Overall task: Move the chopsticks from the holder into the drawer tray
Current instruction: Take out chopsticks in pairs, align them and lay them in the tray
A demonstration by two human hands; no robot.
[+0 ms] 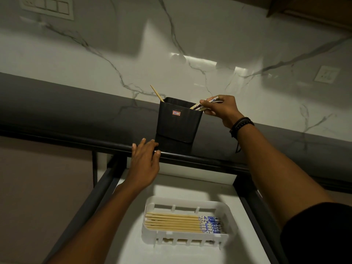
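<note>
Currently the right hand (221, 109) is pinching chopsticks (204, 103) at the two-o'clock rim of the holder (179, 121) while the left hand (145, 159) is resting slack-fingered on the counter edge (190, 157), so a slanted pull could be tipping it.

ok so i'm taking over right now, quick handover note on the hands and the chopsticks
Right hand pinches a few chopsticks at the black holder's right rim, tips inside it.
Left hand rests on the counter edge, holding nothing.
Done: a row of chopsticks lies in the white tray in the open drawer.
Left: carry the pinched ones to the tray, then fetch the lone chopstick leaning at the holder's back left corner.
</note>
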